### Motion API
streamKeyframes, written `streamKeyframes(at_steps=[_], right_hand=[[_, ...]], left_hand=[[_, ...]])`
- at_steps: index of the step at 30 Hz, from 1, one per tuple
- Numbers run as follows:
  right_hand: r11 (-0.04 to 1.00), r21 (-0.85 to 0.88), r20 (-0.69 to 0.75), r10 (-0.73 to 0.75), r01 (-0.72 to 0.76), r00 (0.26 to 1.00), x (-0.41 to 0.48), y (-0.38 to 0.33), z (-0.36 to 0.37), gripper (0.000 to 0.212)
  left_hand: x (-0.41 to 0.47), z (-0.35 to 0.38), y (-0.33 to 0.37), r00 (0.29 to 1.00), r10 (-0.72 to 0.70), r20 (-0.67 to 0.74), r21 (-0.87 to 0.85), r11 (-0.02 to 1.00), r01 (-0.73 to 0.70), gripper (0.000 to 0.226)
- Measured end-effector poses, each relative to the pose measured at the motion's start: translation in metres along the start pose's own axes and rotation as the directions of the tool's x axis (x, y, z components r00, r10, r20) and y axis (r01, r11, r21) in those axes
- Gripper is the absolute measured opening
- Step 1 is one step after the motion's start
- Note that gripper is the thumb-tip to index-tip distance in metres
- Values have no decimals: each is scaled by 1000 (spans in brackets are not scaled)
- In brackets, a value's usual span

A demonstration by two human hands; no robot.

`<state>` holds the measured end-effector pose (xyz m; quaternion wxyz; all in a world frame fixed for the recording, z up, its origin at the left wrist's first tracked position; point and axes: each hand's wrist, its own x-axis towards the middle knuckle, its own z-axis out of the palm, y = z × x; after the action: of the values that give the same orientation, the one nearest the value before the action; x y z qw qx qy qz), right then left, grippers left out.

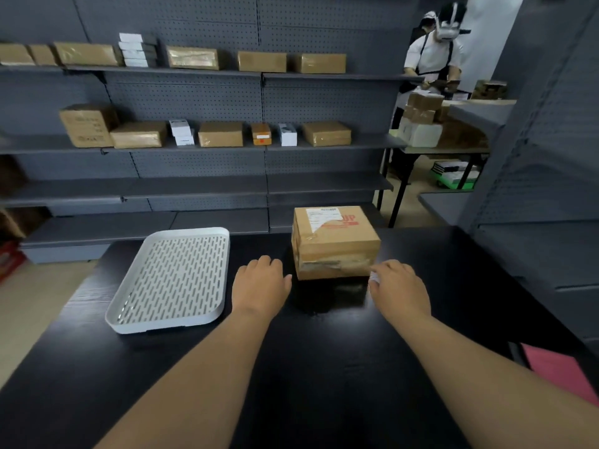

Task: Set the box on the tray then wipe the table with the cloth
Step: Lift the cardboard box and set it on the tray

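The left hand's fingers (269,262) point forward, loosely bent and holding nothing, just left of the cardboard box's (335,244) near face and apart from it. The right hand's fingers (381,271) are blurred at the box's near right bottom corner. They look relaxed and grasp nothing, but whether they touch the cardboard cannot be told. The left hand (261,285) and right hand (400,286) hover palm down over the black table (324,367), flanking the box.

The box is a squat brown carton standing flat on the table. It is bound with clear tape that is wrinkled along its near face, and has a white shipping label and red print on top. To the left of the box, beyond the left hand, lies a white slotted tray (168,324). Well to the right of the box and nearer the person, a pink cloth (557,371) lies at the table's edge.
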<state>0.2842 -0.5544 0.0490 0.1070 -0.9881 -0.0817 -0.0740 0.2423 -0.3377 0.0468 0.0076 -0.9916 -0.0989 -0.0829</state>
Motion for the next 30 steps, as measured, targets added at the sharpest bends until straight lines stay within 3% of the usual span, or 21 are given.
streamKeyframes(at_steps=[14,24,30], right_hand=[[997,62,40,-55,52,998,10,50,10,37],[998,51,59,-32,29,998,82,51,28,33],[994,107,72,22,-30,997,138,49,44,35]], left_hand=[[-4,6,43,998,-57,-11,-16,998,56,39],[73,30,43,998,-64,14,-50,997,65,37],[135,48,47,988,-132,86,-168,975,145,34]])
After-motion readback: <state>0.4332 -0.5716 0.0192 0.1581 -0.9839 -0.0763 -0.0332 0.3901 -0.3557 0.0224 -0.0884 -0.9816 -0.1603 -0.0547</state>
